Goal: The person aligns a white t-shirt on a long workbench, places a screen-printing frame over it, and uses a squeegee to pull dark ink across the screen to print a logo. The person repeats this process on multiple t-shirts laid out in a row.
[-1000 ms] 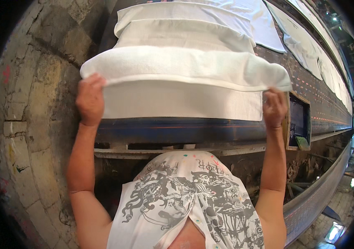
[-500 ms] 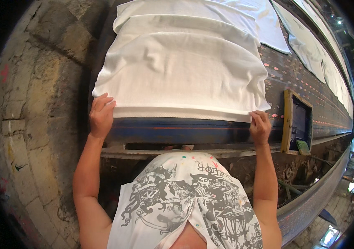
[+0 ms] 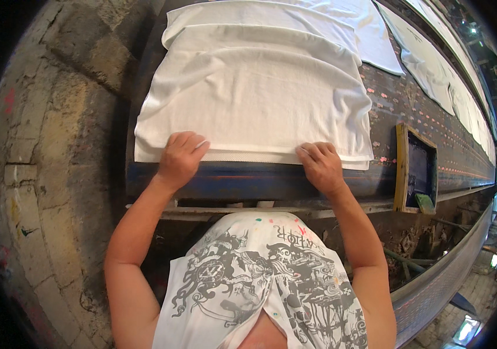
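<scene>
A white cloth [image 3: 248, 99] with a hemmed near edge lies rumpled over the end of a long dark table [image 3: 248, 181], with soft folds running across its far half. My left hand [image 3: 181, 160] is closed on the near hem, left of the middle, fingers curled over the fabric. Right of the middle, my right hand [image 3: 322, 165] grips the same hem between thumb and fingers. Both near corners of the cloth lie outside my hands, and what is under my fingers is partly hidden.
On the table at right leans a shallow wooden-framed tray [image 3: 402, 168] with a dark inside and a greenish pad [image 3: 425, 203] at its near end. More white cloths [image 3: 426, 70] lie farther along. A worn stone floor [image 3: 56, 174] runs along the left.
Both hands have moved inward along the hem from the two near corners toward the middle. The corners now lie flat on the table, and the near edge looks straighter.
</scene>
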`<control>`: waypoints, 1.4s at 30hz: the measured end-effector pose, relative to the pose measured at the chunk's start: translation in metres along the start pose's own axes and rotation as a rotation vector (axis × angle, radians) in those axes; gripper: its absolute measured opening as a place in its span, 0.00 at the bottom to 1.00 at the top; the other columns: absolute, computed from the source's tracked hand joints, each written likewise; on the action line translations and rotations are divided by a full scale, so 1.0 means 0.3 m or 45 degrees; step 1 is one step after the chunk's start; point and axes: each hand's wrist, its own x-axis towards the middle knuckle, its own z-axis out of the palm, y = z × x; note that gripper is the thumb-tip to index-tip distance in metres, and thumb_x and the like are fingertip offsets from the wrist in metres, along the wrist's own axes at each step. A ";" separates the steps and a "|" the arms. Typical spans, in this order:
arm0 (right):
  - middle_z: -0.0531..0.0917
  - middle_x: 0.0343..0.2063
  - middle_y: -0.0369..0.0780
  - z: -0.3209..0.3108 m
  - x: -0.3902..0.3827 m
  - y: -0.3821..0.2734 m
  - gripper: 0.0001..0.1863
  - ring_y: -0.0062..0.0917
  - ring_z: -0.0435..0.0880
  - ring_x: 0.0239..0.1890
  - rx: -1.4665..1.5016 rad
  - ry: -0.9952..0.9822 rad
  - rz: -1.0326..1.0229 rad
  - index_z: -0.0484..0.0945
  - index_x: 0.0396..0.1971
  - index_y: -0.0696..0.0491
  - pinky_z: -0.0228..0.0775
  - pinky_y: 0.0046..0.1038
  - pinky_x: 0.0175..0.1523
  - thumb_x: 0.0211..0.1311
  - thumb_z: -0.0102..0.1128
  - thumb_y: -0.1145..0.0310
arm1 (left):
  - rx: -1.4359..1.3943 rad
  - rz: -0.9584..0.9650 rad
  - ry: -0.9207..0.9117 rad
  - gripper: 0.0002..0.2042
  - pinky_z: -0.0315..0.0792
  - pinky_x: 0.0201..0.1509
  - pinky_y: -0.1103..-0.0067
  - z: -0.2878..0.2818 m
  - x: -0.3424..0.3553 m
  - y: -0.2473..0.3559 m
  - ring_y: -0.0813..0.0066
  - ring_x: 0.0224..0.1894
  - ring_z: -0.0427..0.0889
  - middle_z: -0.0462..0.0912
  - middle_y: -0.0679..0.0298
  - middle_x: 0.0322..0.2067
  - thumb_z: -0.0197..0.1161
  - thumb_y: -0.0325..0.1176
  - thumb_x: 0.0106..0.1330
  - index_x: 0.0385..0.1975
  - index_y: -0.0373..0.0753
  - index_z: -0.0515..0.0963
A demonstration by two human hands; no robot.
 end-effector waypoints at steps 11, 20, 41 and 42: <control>0.84 0.44 0.35 0.021 0.012 -0.029 0.18 0.31 0.85 0.46 0.060 -0.070 -0.116 0.91 0.51 0.51 0.80 0.37 0.53 0.61 0.70 0.68 | -0.103 0.166 0.001 0.08 0.80 0.53 0.64 0.011 0.010 0.037 0.59 0.44 0.84 0.81 0.62 0.38 0.69 0.28 0.63 0.40 0.37 0.88; 0.83 0.44 0.35 0.026 0.051 -0.034 0.19 0.31 0.85 0.47 0.091 -0.114 -0.183 0.90 0.53 0.51 0.80 0.37 0.54 0.61 0.72 0.69 | -0.103 0.108 -0.012 0.09 0.82 0.51 0.64 0.015 0.031 0.016 0.59 0.43 0.84 0.82 0.60 0.39 0.71 0.26 0.63 0.42 0.34 0.88; 0.82 0.43 0.36 0.019 0.013 -0.051 0.19 0.32 0.85 0.47 0.141 -0.189 -0.190 0.90 0.53 0.52 0.79 0.37 0.54 0.62 0.71 0.68 | -0.159 0.214 -0.165 0.10 0.82 0.48 0.64 -0.019 -0.019 0.026 0.60 0.42 0.84 0.82 0.60 0.38 0.72 0.26 0.64 0.44 0.31 0.90; 0.82 0.43 0.36 0.012 0.012 -0.059 0.19 0.32 0.85 0.47 0.138 -0.214 -0.172 0.90 0.53 0.52 0.79 0.37 0.54 0.62 0.70 0.68 | -0.164 0.199 -0.177 0.11 0.82 0.49 0.64 -0.020 -0.022 0.028 0.59 0.42 0.84 0.82 0.60 0.39 0.72 0.26 0.64 0.44 0.31 0.90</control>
